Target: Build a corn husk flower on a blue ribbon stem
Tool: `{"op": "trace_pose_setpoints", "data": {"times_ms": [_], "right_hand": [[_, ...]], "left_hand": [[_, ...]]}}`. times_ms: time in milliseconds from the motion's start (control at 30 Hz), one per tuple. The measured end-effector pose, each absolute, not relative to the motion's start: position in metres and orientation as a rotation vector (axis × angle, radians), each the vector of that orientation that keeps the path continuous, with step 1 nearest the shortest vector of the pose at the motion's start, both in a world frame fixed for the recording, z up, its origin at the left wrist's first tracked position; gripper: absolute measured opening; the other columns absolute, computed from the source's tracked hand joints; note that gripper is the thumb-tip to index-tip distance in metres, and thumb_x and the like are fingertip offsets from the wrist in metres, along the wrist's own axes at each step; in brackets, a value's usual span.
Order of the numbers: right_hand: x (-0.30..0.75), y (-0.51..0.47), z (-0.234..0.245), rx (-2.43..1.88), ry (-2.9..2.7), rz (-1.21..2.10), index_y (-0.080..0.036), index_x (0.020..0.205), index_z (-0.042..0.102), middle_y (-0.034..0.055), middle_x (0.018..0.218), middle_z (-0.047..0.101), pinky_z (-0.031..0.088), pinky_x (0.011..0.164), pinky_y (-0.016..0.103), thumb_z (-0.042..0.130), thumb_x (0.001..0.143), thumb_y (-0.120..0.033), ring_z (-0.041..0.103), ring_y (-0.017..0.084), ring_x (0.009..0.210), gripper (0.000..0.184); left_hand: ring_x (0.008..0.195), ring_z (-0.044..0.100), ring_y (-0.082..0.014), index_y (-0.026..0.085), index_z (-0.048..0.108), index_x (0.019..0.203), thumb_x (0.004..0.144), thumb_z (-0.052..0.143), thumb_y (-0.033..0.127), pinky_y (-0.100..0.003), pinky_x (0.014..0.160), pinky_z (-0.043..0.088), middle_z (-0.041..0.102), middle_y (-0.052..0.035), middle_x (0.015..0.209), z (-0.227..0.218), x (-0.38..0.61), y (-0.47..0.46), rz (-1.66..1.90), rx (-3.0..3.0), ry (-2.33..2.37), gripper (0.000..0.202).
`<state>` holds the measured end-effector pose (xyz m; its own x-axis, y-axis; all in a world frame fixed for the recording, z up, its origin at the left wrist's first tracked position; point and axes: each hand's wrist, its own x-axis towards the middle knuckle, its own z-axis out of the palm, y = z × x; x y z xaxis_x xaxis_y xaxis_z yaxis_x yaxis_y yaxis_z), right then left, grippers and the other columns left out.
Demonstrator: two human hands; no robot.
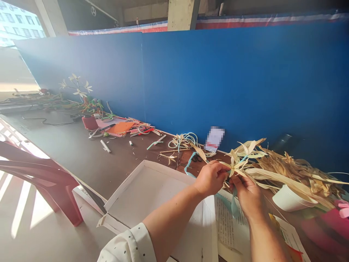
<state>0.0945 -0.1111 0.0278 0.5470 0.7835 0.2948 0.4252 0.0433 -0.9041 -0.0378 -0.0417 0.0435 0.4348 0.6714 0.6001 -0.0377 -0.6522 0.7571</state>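
Pinching a husk flower [236, 162] between my left hand [211, 178] and right hand [247, 194]; the printed page [227, 227] text is illegible.

Bright daylight from your left, warped edges.
Window [16, 22] blown out white, sun stripes on the floor [24, 211]; your left hand [211, 178] and right hand [247, 194] are sharp, the lower right corner smears soft.

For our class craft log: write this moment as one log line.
left hand: pinching husk flower | right hand: pinching its base, blue strip hanging below | nearby: husk pile, white cup
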Motion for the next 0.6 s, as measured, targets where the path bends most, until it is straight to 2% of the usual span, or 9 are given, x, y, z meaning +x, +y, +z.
{"op": "trace_pose_setpoints", "data": {"times_ms": [233, 367, 600], "right_hand": [[0.083, -0.111, 0.036, -1.603, -0.985, 0.357, -0.021, 0.084, 0.068, -0.0005, 0.055, 0.057, 0.041, 0.052, 0.029, 0.063, 0.066, -0.058, 0.051, 0.017, 0.053, 0.042], [0.080, -0.110, 0.036, -1.491, -0.963, 0.382, -0.021, 0.084, 0.067, 0.0012, 0.063, 0.062, 0.044, 0.056, 0.029, 0.068, 0.064, -0.055, 0.054, 0.017, 0.057, 0.039], [0.077, -0.114, 0.044, -1.422, -0.937, 0.390, -0.023, 0.091, 0.069, 0.0047, 0.091, 0.069, 0.047, 0.081, 0.035, 0.066, 0.068, -0.052, 0.062, 0.024, 0.091, 0.037]], "left_hand": [[0.083, 0.059, -0.0160, 0.017, 0.072, 0.091, 0.077, 0.057, 0.014, -0.026, 0.080, 0.047, 0.066, -0.0056, 0.086, 0.040, -0.035, -0.040, 1.208, 1.914, 0.661, 0.021], [0.080, 0.059, -0.0147, 0.018, 0.073, 0.089, 0.076, 0.061, 0.020, -0.026, 0.078, 0.048, 0.067, -0.0040, 0.084, 0.033, -0.032, -0.035, 1.184, 1.823, 0.701, 0.017], [0.070, 0.058, -0.0108, 0.015, 0.073, 0.090, 0.075, 0.064, 0.025, -0.022, 0.067, 0.049, 0.066, -0.0040, 0.080, 0.021, -0.022, -0.030, 1.053, 1.619, 0.673, 0.020]]}}
